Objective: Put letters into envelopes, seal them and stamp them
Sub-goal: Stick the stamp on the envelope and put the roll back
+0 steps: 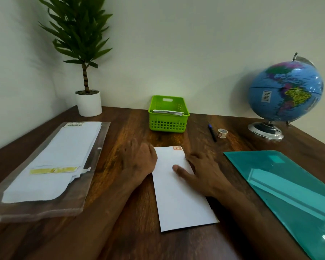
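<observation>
A long white envelope [178, 194] lies flat on the wooden desk [131, 239] in front of me, with an orange stamp [177, 148] at its far right corner. My left hand [139, 162] rests at the envelope's far left edge, fingers curled over the edge. From the other side, my right hand [201, 173] grips the right edge, its thumb pressed on top of the paper. A pack of blank envelopes [54, 160] in clear plastic lies to the left. A roll of stamps [222, 132] stands at the back right.
A green basket [168, 122] holding several envelopes sits at the back centre. A blue pen [212, 132] lies beside the stamp roll. A teal folder [289, 188] covers the right side. A globe [285, 91] stands back right, a potted plant [88, 102] back left.
</observation>
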### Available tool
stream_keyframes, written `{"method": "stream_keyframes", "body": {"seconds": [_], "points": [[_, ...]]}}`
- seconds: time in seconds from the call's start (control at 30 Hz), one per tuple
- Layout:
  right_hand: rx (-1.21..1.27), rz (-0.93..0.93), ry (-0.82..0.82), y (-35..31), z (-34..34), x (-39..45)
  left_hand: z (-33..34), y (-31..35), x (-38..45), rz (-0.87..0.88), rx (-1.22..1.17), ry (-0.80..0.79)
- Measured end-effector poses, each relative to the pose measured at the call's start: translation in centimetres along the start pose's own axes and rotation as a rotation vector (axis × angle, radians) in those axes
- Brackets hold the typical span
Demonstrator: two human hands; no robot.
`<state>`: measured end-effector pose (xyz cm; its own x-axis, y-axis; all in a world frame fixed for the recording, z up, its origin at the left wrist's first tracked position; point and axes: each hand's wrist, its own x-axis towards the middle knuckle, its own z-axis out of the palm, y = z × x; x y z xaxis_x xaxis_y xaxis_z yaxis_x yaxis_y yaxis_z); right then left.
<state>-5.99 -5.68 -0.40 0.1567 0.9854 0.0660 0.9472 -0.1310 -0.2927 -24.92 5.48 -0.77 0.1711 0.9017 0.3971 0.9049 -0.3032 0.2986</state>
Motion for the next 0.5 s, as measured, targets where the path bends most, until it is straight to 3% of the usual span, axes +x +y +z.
{"method": "stream_keyframes", "body": {"seconds": [0.2, 0.3, 0.4, 0.5], "points": [[-0.071, -0.028, 0.036, -1.0, 0.7, -0.9, -0.2, 0.0, 0.7, -0.027, -0.144, -0.097], [-0.032, -0.032, 0.032, -0.8, 0.6, -0.9, -1.0, -0.1, 1.2, -0.116, -0.56, -0.088], [0.053, -0.005, 0.037, -1.0, 0.2, -0.6, -1.8, 0.5, 1.1, -0.198, -1.015, -0.189], [0.202, 0.038, 0.07, -1.3, -0.4, 0.2, -2.0, 1.2, 0.6, -0.225, -1.234, -0.193]]}}
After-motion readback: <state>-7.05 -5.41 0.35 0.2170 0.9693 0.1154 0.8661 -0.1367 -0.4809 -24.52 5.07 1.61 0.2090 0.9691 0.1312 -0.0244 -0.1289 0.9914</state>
